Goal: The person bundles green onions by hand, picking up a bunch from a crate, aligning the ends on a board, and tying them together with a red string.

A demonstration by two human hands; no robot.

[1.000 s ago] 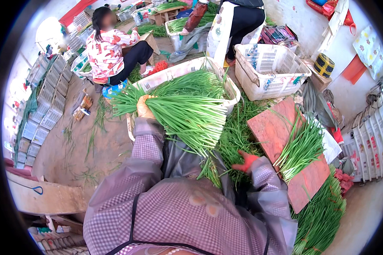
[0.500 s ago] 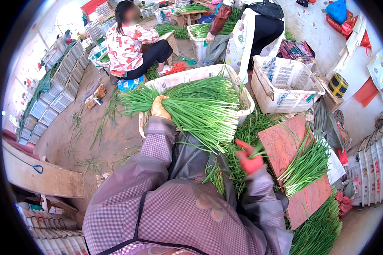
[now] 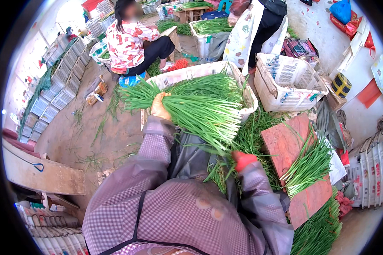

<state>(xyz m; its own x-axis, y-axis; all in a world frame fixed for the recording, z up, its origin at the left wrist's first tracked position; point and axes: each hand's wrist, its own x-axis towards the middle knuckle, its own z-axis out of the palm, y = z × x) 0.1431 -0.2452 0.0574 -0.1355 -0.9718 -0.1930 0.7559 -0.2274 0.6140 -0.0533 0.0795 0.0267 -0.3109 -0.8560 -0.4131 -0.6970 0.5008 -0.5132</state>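
My left hand [image 3: 160,108], in a pale yellow glove, is closed around a thick bunch of garlic chives [image 3: 202,112]. The bunch lies over the near side of a white plastic crate [image 3: 191,73] with more chives in it; its pale stem ends point right and toward me. Just below those ends is my right hand [image 3: 245,161] in a red glove, its fingers smeared by motion. Loose green blades [image 3: 217,176] hang close to it, over my lap. A smaller bunch of chives [image 3: 310,163] rests on a reddish board [image 3: 274,146] to the right.
A white crate [image 3: 281,91] stands beyond the board. Chives [image 3: 317,229] are heaped under the board's near end. One person [image 3: 132,46] sits at far left; another [image 3: 251,38] bends by a further crate. Stacked crates [image 3: 59,89] line the left wall.
My right hand has moved slightly left, toward the stem ends, and turned; the few blades seen in it before no longer show clearly. My left hand keeps its hold. The bending person has shifted.
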